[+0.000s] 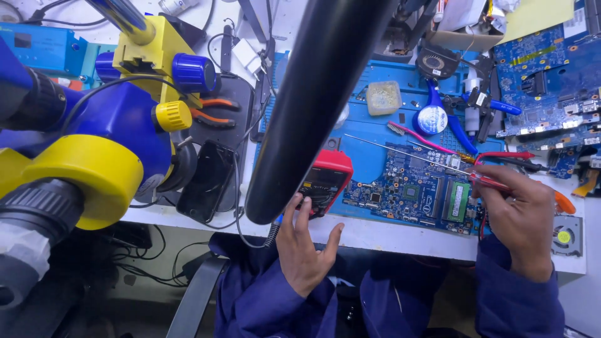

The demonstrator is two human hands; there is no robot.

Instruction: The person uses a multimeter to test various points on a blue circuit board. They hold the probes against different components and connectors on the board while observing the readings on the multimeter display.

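My left hand [305,245] reaches up to the red multimeter [325,180] at the near edge of the bench, fingertips on its lower face. My right hand [521,216] grips a red test probe [485,180] whose thin metal tip lies over the blue circuit board [413,191], with a green memory module [457,201] beside it. A black probe [523,164] lies just above my right hand. A thick black arm [313,106] of the microscope stand hides part of the meter.
A blue and yellow microscope head [94,138] fills the left. A dark phone [206,181] lies beside it. On the blue mat [369,138] are a pink brush [416,139], a small plastic box [383,97], a round tin [432,119] and more boards [551,81] at right.
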